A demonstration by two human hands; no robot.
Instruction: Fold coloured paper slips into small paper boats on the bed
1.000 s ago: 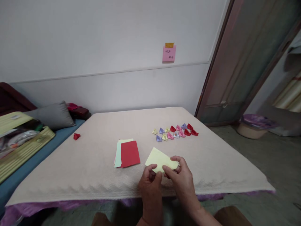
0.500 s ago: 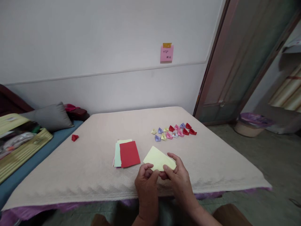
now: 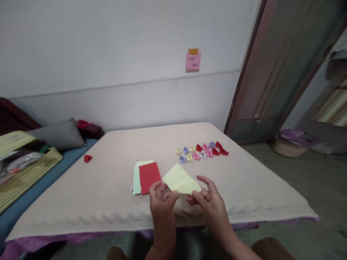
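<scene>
A pale yellow sheet of paper is held up in front of me, just over the near part of the covered table. My left hand pinches its lower left edge between thumb and fingers. At the lower right corner, my right hand grips it with the thumb on top, its index finger raised off the paper. Left of the sheet lies a stack of coloured paper with a red sheet uppermost and a light green sheet showing beneath.
Several small folded paper shapes stand in two rows at the right back. One red folded piece lies far left on the cream cloth. A grey pillow and an opened yellow box are at left; a lined bin stands right.
My hands have moved slightly apart and the yellow paper has risen a little. My left hand has shifted left along its lower edge. The view has shifted slightly.
</scene>
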